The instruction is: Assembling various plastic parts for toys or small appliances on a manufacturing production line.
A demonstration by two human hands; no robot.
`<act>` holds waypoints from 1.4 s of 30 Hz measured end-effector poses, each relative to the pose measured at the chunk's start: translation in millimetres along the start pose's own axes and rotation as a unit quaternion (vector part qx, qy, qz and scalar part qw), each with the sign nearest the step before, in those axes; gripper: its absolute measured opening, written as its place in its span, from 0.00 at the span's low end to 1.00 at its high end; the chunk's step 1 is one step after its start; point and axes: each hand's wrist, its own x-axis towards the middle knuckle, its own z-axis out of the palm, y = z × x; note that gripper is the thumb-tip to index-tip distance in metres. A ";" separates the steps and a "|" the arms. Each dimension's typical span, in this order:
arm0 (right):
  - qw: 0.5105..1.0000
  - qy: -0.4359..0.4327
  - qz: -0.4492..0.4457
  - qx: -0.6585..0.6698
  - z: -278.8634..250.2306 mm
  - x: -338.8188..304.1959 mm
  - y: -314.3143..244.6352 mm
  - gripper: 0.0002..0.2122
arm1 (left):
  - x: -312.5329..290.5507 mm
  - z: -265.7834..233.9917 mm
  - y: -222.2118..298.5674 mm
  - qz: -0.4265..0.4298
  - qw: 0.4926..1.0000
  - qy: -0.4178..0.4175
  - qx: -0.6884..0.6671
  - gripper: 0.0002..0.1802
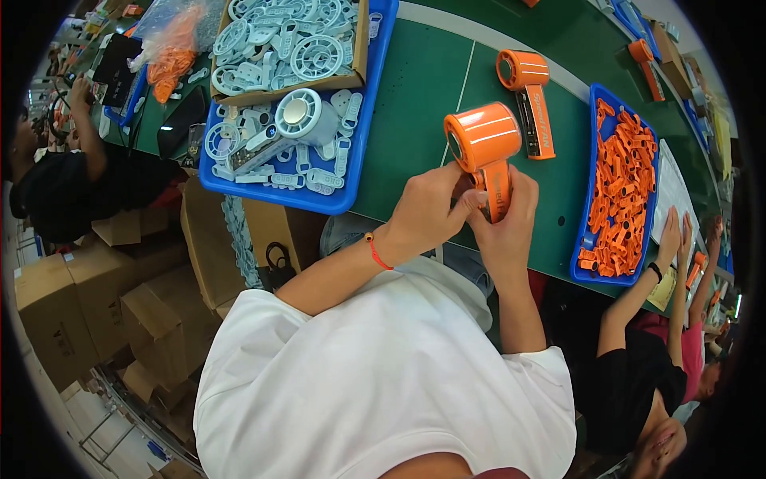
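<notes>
An orange handheld fan [483, 137] with a round drum-shaped head is held up over the green table. My left hand [431, 206] grips its handle from the left, the thumb laid along it. From the right, the fingers of my right hand [508, 215] close round the same handle. Both hands cover much of the handle's lower part. Just beyond them, a second orange handheld fan [523, 73] lies on the table, its handle partly dark and uncovered.
Left, a blue tray [349, 188] holds pale blue fan parts and a cardboard box [361, 60] of more parts. Right, another blue tray [585, 231] holds many small orange parts. Co-workers sit at both sides. Cardboard boxes [64, 307] stand on the lower left.
</notes>
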 end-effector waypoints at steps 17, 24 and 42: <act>0.974 -0.120 0.075 0.177 -3.8 -4.0 6.5 0.35 | 5.8 -15.8 13.5 -0.092 0.989 -0.069 -0.089 0.11; 0.955 -0.166 0.132 0.206 -13.0 2.7 -2.4 0.32 | -0.3 -11.9 -3.7 -0.076 0.993 -0.014 -0.087 0.09; 0.973 -0.113 -0.135 -0.147 -22.6 -5.5 10.7 0.29 | 12.2 -10.8 4.4 0.282 0.845 -0.054 0.451 0.18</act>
